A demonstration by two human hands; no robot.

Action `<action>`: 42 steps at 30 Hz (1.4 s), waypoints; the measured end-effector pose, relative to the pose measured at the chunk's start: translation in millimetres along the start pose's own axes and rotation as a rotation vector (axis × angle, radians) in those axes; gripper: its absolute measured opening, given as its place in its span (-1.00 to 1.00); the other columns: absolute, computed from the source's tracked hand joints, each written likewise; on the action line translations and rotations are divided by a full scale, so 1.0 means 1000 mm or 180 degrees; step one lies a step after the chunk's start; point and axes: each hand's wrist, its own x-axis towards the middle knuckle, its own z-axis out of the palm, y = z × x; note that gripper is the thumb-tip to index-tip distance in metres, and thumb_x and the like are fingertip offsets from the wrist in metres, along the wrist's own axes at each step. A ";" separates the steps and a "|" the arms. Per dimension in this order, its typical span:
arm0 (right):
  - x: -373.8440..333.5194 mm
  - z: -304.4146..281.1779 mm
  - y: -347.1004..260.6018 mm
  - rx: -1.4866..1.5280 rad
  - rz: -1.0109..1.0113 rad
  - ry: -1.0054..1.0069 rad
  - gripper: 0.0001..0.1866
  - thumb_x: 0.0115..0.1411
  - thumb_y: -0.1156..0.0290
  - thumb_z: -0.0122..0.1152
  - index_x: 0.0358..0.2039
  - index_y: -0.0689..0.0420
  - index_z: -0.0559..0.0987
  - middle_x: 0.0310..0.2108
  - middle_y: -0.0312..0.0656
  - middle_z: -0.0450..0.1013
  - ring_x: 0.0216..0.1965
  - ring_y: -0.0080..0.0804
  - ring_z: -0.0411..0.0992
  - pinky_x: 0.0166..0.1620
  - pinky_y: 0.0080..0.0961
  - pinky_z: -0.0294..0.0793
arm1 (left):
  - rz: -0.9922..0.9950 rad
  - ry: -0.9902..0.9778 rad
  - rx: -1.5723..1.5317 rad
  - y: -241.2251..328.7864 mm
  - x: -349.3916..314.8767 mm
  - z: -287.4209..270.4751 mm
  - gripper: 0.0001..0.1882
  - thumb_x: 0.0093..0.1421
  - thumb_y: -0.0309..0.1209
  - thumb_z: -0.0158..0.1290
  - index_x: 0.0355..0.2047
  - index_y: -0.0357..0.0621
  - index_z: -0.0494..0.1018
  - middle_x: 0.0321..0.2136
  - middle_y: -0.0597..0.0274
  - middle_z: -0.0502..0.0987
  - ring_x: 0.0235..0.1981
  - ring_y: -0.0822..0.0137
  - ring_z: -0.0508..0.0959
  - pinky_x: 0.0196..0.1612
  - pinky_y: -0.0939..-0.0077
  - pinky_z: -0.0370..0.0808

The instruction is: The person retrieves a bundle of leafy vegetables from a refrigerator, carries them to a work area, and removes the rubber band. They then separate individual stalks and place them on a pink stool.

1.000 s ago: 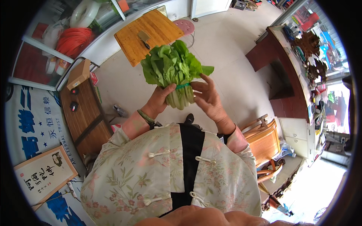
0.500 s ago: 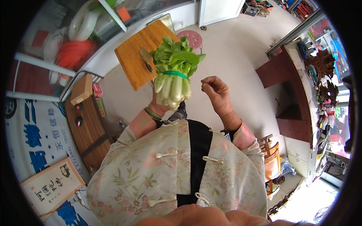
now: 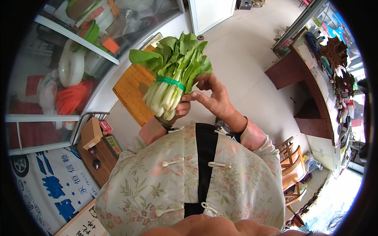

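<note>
A bunch of bok choy (image 3: 167,76) with broad green leaves and pale stems is held up in front of me, tilted, leaves away from me. Green tape (image 3: 170,82) binds its stems. My left hand (image 3: 182,109) is closed around the bunch from behind and below; only some fingers show past the stems. At the bunch's right side, my right hand (image 3: 217,98) has its thumb by the tape and its curved fingers against the leaves. The fingertips are partly hidden by the greens.
Behind the bunch lies a wooden board (image 3: 132,92). A brown side table (image 3: 104,163) with a cardboard box (image 3: 91,133) stands at left, below glass panes. A dark red desk (image 3: 291,69) and a wooden chair (image 3: 293,165) are at right.
The bok choy has tilted and shifted left, now covering the knife on the board. My right hand has moved left from beside the bunch to its side. The view has turned slightly.
</note>
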 end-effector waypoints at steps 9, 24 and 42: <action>0.066 -0.045 0.022 -0.0192 0.0273 0.0348 -0.70 0.07 0.57 0.25 -0.19 0.23 0.38 -0.42 -0.27 0.45 -0.42 -0.60 0.42 -0.28 -0.63 0.47 | -0.0333 -0.0252 -0.0064 0.023 0.047 0.005 -0.46 0.26 -0.16 -0.04 0.09 -0.33 0.26 -0.19 -0.11 0.32 -0.54 0.16 0.61 -0.57 0.42 0.55; 0.079 -0.084 0.007 -0.0058 -0.0328 -0.0260 -0.71 0.14 0.35 0.26 -0.18 0.24 0.48 -0.34 -0.20 0.45 -0.21 -0.44 0.41 -0.11 -0.47 0.41 | 0.1203 0.0706 0.0885 0.022 0.076 0.011 -0.38 0.29 -0.07 -0.11 0.23 -0.15 0.13 0.11 -0.06 0.28 -0.28 0.29 0.47 -0.28 0.38 0.53; 0.093 -0.089 0.050 0.3701 0.2030 -0.1291 -0.39 0.22 0.04 0.03 0.12 0.24 0.33 0.02 -0.02 0.38 0.00 -0.13 0.40 0.06 -0.22 0.41 | 0.2047 0.3768 0.3370 0.004 0.040 0.023 -0.45 0.29 -0.09 -0.17 0.17 -0.13 0.09 -0.25 -0.06 0.58 -0.39 0.25 0.64 -0.56 0.61 0.46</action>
